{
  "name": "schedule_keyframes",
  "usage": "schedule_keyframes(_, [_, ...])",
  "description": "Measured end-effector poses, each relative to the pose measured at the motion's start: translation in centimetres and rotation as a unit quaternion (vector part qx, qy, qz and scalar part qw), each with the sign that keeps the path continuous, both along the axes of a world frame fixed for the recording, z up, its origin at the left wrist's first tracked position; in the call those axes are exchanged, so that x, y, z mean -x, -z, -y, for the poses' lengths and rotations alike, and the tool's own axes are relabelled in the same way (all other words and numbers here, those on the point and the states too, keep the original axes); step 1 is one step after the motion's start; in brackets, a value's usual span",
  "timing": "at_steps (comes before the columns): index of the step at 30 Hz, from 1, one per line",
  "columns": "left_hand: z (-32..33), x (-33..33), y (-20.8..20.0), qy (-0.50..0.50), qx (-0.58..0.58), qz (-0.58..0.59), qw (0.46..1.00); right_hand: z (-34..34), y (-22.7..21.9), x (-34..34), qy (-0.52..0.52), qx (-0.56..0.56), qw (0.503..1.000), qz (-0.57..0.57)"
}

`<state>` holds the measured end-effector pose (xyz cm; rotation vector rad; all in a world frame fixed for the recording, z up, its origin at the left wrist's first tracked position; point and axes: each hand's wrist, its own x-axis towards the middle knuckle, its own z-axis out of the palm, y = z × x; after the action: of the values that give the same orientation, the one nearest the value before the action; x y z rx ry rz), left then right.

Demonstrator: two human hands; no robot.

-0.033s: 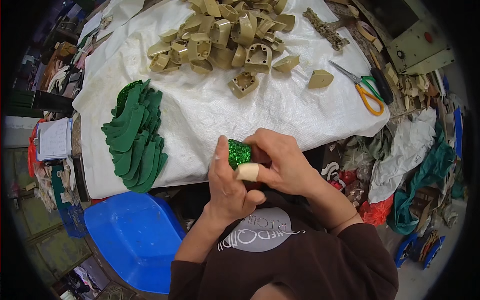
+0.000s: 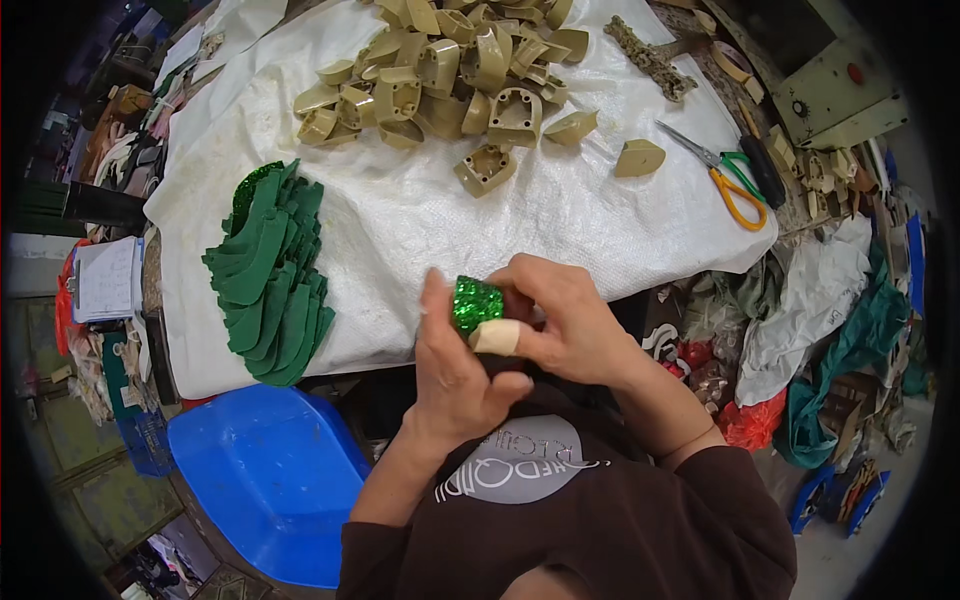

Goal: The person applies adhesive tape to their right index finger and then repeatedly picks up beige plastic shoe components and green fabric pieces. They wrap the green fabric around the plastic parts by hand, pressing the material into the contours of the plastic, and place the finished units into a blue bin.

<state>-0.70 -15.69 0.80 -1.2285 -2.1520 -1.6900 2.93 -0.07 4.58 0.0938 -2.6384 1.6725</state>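
Observation:
A small block faced in green glitter [image 2: 476,304] is between my hands just over the near edge of the table; it looks like a shoe heel, though its underside is hidden. My left hand [image 2: 452,370] closes on its left side, with the forefinger upright along it. From the right, my right hand [image 2: 562,325] grips it, the thumb in a pale finger cover [image 2: 496,337] pressing its near edge. To the left lies a stack of dark green cut pieces [image 2: 268,275], with some glitter showing at its top. Beige hollow plastic heels [image 2: 440,68] are heaped at the far side.
A white woven sheet [image 2: 390,215] covers the table. Scissors [image 2: 722,170] with orange and green handles lie at its right edge, beside a dark-handled tool [image 2: 762,170]. Below left stands a blue plastic tub [image 2: 265,480]. A clipboard [image 2: 106,278] and bags [image 2: 800,310] sit at the sides.
My left forefinger has tilted slightly left, and the glitter block has turned a little between my hands. The things on the table have not moved.

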Motion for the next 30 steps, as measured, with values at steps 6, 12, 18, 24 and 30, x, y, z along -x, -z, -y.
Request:
schedule_keyframes(6, [1.4,0.9,-1.7,0.006,0.015,0.212,0.977,0.2,1.8,-0.4,0.028,0.239,0.967,-0.078])
schedule_keyframes(12, [1.7,1.5,-3.7,-0.006,0.114,0.083,0.99,-1.4,3.3,1.2,-0.013,0.439,0.889,0.13])
schedule_keyframes(18, [1.8,1.5,-5.1,0.034,0.156,0.079,0.984,-2.6,1.4,0.7,-0.09,0.165,0.982,-0.025])
schedule_keyframes(24, [0.7,1.0,-4.0,-0.019,0.149,0.082,0.985,-2.4,1.8,0.9,-0.063,0.212,0.973,0.069])
schedule_keyframes(30, [0.2,0.4,-3.5,-0.051,0.115,0.063,0.99,-1.5,2.7,-0.1,-0.08,0.48,0.866,0.117])
